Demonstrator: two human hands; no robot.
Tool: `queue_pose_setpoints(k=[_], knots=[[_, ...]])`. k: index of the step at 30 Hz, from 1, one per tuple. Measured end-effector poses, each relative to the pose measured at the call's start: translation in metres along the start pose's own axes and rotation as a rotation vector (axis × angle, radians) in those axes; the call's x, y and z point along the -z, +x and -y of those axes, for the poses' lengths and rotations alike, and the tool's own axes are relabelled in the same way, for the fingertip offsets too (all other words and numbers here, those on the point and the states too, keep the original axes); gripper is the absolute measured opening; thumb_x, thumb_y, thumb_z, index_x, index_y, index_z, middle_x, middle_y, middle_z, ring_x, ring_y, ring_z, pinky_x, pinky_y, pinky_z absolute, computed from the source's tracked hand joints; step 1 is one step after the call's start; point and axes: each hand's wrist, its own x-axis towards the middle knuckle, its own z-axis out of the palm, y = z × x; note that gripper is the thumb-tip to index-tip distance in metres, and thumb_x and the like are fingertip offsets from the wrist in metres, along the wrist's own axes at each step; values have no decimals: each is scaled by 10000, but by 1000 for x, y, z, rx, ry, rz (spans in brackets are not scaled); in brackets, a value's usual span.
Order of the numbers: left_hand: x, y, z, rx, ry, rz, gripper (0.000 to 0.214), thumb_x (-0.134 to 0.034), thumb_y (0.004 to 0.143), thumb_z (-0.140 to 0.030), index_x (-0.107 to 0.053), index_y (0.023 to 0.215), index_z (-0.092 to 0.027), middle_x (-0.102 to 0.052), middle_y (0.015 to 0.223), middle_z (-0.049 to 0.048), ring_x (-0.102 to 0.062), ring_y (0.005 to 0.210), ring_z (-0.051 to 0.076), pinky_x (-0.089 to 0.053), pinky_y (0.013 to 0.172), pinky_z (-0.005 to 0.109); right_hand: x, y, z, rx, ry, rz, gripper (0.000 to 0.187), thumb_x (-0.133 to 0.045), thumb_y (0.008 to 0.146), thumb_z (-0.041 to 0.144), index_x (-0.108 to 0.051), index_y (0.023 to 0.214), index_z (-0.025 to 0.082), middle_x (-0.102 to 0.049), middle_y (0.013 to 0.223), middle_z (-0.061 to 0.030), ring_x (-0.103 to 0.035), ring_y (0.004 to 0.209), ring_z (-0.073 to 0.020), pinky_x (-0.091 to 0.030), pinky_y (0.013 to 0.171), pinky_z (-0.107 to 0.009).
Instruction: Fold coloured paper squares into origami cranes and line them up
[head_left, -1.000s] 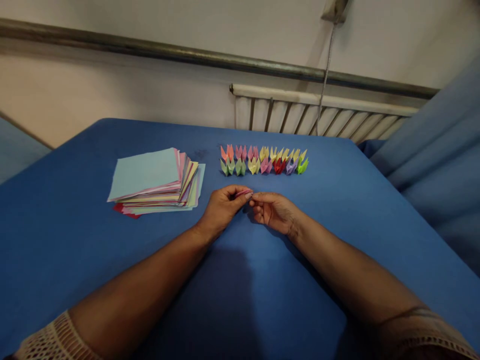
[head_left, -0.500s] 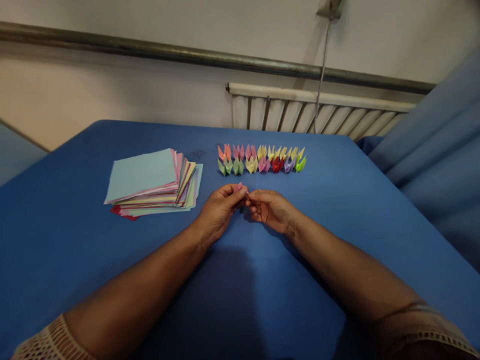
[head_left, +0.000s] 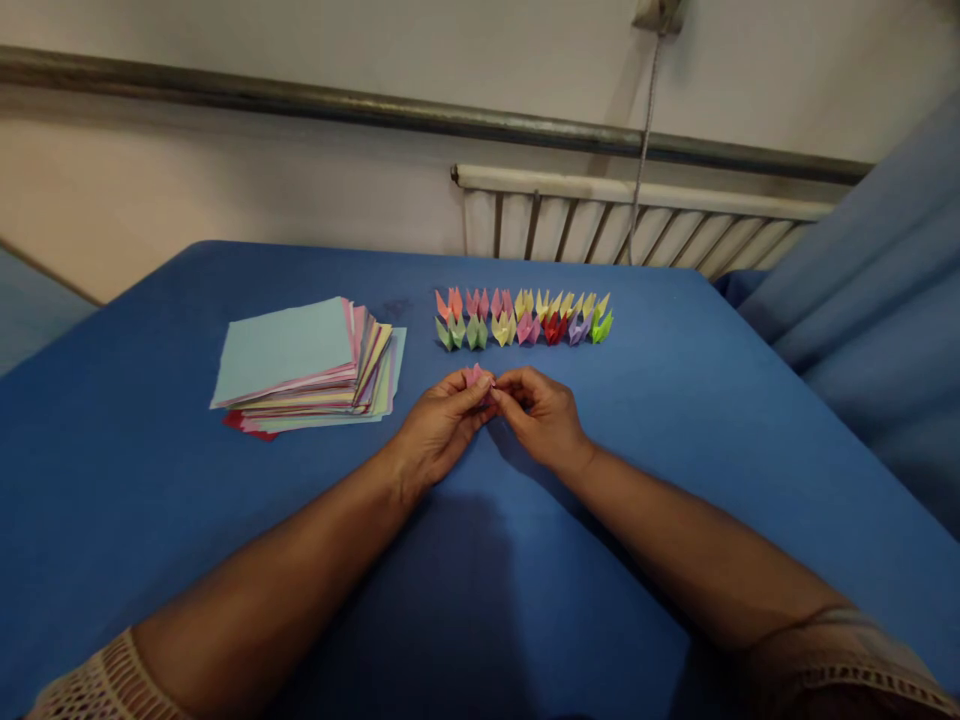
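Between my two hands is a small piece of folded pink paper (head_left: 475,374), mostly covered by fingers. My left hand (head_left: 444,420) pinches it between thumb and fingers from the left side. From the right, my right hand (head_left: 545,412) grips its edge with thumb and forefinger, the other fingers curled. Just beyond the hands stand two rows of folded paper cranes, among them a red crane (head_left: 554,329), a bright green crane (head_left: 601,326) and a light yellow crane (head_left: 503,329).
A stack of coloured paper sheets (head_left: 289,345) with a light blue one on top lies to the left. A blue cloth (head_left: 645,400) covers the table. Behind it are a radiator (head_left: 600,190) and a metal pipe (head_left: 360,100); a blue curtain (head_left: 885,260) hangs at the right.
My right hand has turned over, its thumb now lower and its back more toward me, still at the pink paper. The left hand has hardly moved.
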Motion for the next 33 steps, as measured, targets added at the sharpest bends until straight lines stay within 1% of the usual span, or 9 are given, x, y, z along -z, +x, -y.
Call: queue_pose_setpoints(k=[7, 13, 18, 20, 23, 28, 33], knots=[[2, 1, 0, -4, -3, 3, 167, -788, 680, -172, -642, 755, -144, -619, 752, -21, -580, 735, 89, -469, 773, 243, 1, 1, -2, 15, -35, 14, 126, -520, 885, 273, -635, 890, 222, -690, 808, -8, -652, 727, -146, -519, 716, -277], [2, 1, 1, -7, 7, -12, 162, -786, 688, -191, -656, 778, -159, -627, 785, -28, -588, 760, 82, -465, 788, 234, 7, 1, 3, 113, -186, 36, 135, -505, 891, 251, -636, 917, 229, -685, 856, -28, -640, 786, -162, -489, 766, -293], [0, 0, 0, -9, 81, -48, 217, -798, 674, -239, -683, 839, -160, -649, 803, -3, -599, 765, 93, -466, 758, 220, 8, 2, 5, 92, -203, 40, 149, -479, 898, 250, -627, 902, 229, -675, 850, -32, -622, 775, -164, -469, 766, -297], [-1, -1, -1, -17, 98, -52, 218, -803, 666, -245, -686, 828, -159, -653, 809, 2, -602, 772, 97, -467, 754, 216, 8, 2, 5, 87, -195, 36, 139, -483, 890, 248, -620, 883, 223, -670, 833, -30, -613, 752, -159, -463, 750, -293], [-2, -1, 0, -29, 83, -45, 192, -805, 658, -232, -680, 786, -159, -649, 804, -5, -602, 779, 97, -470, 770, 217, 6, 1, 6, 71, -167, 23, 111, -497, 875, 242, -604, 864, 216, -661, 803, -25, -603, 718, -152, -457, 719, -283], [-4, -3, 0, -34, 59, -35, 176, -795, 669, -215, -676, 781, -150, -645, 795, -4, -594, 777, 96, -473, 794, 229, 5, 1, 6, 20, -125, 10, 77, -508, 855, 232, -581, 837, 217, -649, 769, -13, -592, 684, -145, -457, 685, -275], [-5, -5, -1, -15, 27, -12, 154, -777, 692, -204, -656, 768, -147, -619, 777, -13, -578, 768, 90, -463, 775, 217, 5, 0, 8, 35, -124, 20, 79, -504, 858, 235, -580, 838, 224, -642, 771, -7, -591, 690, -142, -463, 688, -272]])
